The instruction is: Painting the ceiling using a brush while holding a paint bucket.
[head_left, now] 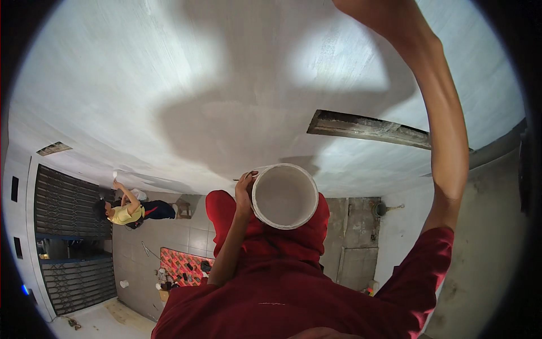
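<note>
A round, pale, plaster-smeared bucket sits in front of my body, over my red trousers. My left hand grips its rim on the left side. Something thin pokes out by those fingers, too small to name. Above, my right arm stretches up along the white wall. Only the wrist and part of my right hand show at the upper edge; its fingers, and anything in them, are out of the picture. My shadow falls across the wall.
A long dark recess cuts into the wall. At the left, a person in a yellow shirt holds a white tool to the wall, near a stool. Below lie a red patterned mat with several items and a folding metal gate.
</note>
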A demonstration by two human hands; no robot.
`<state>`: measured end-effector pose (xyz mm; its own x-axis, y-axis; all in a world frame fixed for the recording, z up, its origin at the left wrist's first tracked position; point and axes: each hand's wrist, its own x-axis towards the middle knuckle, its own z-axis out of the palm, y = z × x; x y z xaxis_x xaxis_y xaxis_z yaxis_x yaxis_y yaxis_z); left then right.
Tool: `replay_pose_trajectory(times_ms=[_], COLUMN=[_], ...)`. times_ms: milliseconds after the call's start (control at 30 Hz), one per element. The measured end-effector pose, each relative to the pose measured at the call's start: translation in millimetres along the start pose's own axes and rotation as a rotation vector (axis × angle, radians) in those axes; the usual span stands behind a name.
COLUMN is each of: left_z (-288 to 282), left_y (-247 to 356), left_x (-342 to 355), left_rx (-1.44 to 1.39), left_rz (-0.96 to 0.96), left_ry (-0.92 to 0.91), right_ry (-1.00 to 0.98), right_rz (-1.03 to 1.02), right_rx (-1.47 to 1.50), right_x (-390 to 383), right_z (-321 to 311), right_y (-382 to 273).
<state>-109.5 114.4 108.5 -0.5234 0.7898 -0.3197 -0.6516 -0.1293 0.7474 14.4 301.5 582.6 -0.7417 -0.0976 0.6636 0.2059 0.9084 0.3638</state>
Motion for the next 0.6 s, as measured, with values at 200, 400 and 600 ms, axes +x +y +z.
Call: replay_pose_trajectory(times_ms=[200,400,600], left_z=[-6,-6,0], left_y=[-4,-5,0], left_x=[2,0,-3], left_rx=[-0.001,-0.022,0.017], left_rz=[0.004,0.003,-0.001], left_ry=[-0.043,-0.057,-0.052], right_ry=[0.040,-0.054,-0.293], right_rz=[-0.031,-0.067,-0.092], right_rx=[-0.267,-0.268,0.254], right_x=[-87,-201,-285], right_z=[99,223,271], right_y=[-19,-88,-104])
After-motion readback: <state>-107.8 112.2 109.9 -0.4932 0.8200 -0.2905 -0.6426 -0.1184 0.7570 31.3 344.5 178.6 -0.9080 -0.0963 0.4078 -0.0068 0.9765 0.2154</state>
